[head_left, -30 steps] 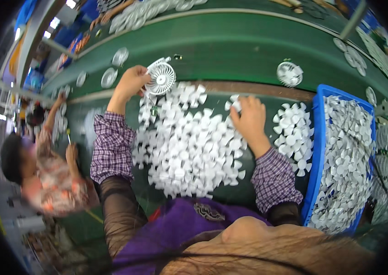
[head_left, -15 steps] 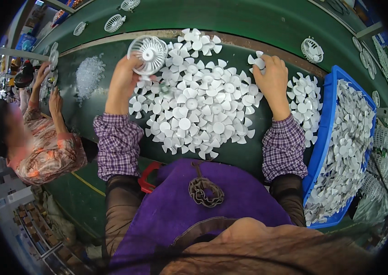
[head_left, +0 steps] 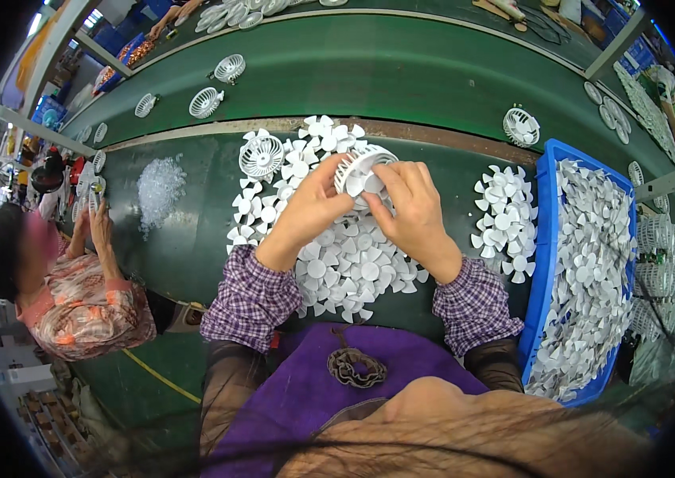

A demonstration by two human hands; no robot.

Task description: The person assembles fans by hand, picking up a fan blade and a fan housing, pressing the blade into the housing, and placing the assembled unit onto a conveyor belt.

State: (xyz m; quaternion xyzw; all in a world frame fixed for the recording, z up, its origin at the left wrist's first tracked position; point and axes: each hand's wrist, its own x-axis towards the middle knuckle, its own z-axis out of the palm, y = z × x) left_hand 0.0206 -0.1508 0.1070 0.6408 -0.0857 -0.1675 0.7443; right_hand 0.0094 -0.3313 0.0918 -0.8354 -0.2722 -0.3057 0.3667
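Note:
In front of me my left hand is closed around the side of a white ribbed fan housing, held above the pile. My right hand grips a white fan blade against the housing's open face, its fingers curled over the blade and rim. How deep the blade sits is hidden by my fingers. Under and around both hands spreads a heap of loose white fan blades. Left of my left hand, a second round ribbed housing rests on the heap's far left part.
A smaller group of blades lies right, beside a blue crate filled with blades. Small clear pieces are piled left. Beyond the ledge, a green conveyor belt carries several housings. A co-worker works at left.
My hands, apart before, have come together over the heap. The right one has brought its fan blade leftward to the housing in my left hand. The view has tilted up.

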